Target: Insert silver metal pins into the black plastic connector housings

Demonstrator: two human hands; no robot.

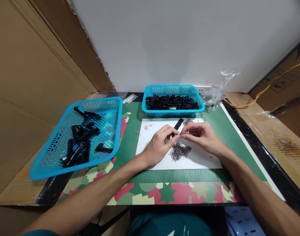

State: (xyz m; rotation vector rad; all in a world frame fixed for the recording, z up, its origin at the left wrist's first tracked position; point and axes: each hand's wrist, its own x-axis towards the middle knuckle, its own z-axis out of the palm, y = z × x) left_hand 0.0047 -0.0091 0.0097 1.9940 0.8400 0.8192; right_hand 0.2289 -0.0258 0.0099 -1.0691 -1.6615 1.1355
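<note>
My left hand (161, 144) is closed around a slim black plastic part (179, 124), which sticks up and to the right beyond the fingers. My right hand (201, 136) is closed in a pinch, its fingertips meeting those of the left. Whatever sits between the right fingertips is too small to make out. Just below the hands, a pile of small metal pieces (180, 152), thin and wiry, lies on a white sheet (155, 164). Behind the right fingers is a smaller metal heap (188, 122), partly hidden. A few loose wiry pieces (148, 125) are scattered at the sheet's upper left.
A blue basket (119, 131) on the left holds several long black parts (77, 147). Another blue basket (173, 113) at the back is filled with small black pieces (172, 102). Clear plastic bags (212, 95) and a yellow cable (259, 93) lie back right. Cardboard (36, 65) walls the left.
</note>
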